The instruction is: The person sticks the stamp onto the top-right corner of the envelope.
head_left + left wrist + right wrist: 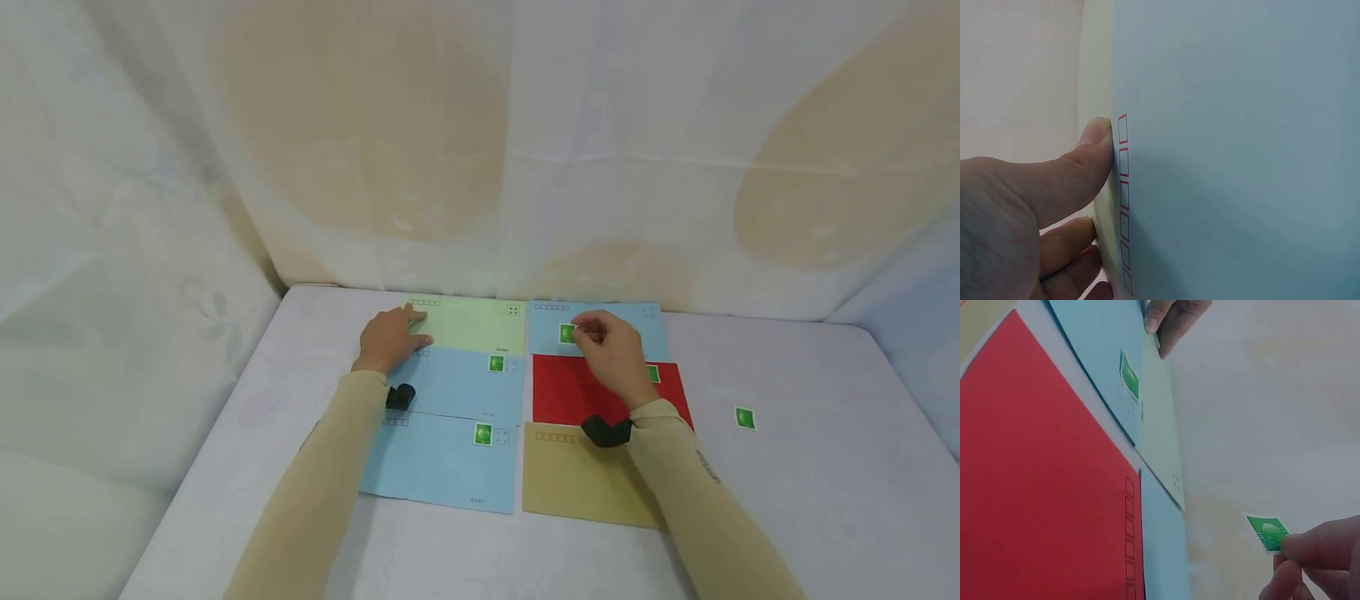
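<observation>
Between thumb and fingertips, my right hand (617, 357) pinches a green stamp (1267, 532) by one edge, over the far right blue envelope (543, 337). My left hand (386, 337) rests at the left end of the pale green envelope (472, 323), fingers spread and thumb near its border with the blue envelope (457, 387) below. In the left wrist view, the thumb (1094, 150) lies right by the row of red postcode boxes. A red envelope (1047, 487) lies under my right wrist, its own stamp (655, 373) partly hidden by the arm.
A loose green stamp (745, 417) lies on the white table (810, 492) at the right. The near row holds a blue envelope (442, 467) with a stamp (483, 434) and a tan envelope (570, 479). Another stamp (497, 363) sits on the middle blue envelope. A curtain (480, 208) hangs behind.
</observation>
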Action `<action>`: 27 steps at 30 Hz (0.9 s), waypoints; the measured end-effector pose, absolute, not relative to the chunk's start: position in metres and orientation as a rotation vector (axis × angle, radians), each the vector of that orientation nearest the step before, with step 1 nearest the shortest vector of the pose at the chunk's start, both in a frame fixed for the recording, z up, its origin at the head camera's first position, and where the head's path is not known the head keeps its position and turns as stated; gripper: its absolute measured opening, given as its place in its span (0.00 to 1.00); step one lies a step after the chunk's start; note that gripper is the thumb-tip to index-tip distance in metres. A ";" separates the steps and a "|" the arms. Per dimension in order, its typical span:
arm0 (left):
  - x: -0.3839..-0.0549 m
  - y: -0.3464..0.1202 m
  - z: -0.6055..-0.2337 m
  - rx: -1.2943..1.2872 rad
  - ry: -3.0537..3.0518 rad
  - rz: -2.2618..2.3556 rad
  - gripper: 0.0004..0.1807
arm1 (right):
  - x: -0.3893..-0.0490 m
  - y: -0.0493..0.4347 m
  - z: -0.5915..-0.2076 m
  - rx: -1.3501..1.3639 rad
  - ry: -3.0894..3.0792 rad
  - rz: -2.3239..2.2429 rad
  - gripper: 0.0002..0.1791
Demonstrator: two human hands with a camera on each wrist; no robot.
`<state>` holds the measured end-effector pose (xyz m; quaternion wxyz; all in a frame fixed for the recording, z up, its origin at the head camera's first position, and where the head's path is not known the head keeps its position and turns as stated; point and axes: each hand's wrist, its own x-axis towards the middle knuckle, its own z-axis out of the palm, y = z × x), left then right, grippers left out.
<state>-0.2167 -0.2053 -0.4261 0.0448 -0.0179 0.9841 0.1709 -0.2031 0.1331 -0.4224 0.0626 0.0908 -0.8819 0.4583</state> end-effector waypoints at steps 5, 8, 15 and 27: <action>-0.216 -0.206 -0.424 -0.052 3.003 0.526 0.30 | -0.208 0.123 -0.422 0.261 -2.669 1.420 0.11; -0.216 -0.208 -0.424 -0.054 3.003 0.524 0.30 | -0.210 0.117 -0.422 0.255 -2.668 1.426 0.11; -0.216 -0.210 -0.425 -0.064 3.009 0.525 0.30 | -0.216 0.104 -0.424 0.237 -2.672 1.452 0.11; -0.212 -0.209 -0.422 -0.063 3.005 0.531 0.30 | -0.221 0.082 -0.424 0.258 -2.686 1.490 0.12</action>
